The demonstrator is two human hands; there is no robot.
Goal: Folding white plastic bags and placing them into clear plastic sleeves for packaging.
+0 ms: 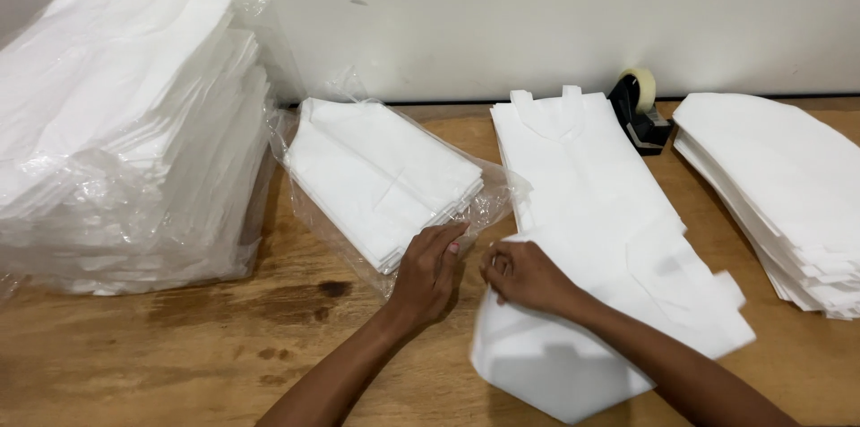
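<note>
My left hand (pixel 430 270) rests with fingers together against the near corner of a small stack of folded white bags (pixel 381 172) lying inside a clear plastic wrapper (pixel 497 198). My right hand (pixel 524 276) is closed, pinching the edge of a white non-woven bag (pixel 573 346) that bends over the table's front. That bag lies on top of a flat pile of white handled bags (pixel 582 158) in the middle of the wooden table (pixel 179 346).
A tall wrapped bundle of white bags (pixel 125 131) stands at the left. Another fanned pile of white bags (pixel 779 185) lies at the right edge. A black tape dispenser (pixel 638 109) sits by the wall behind them.
</note>
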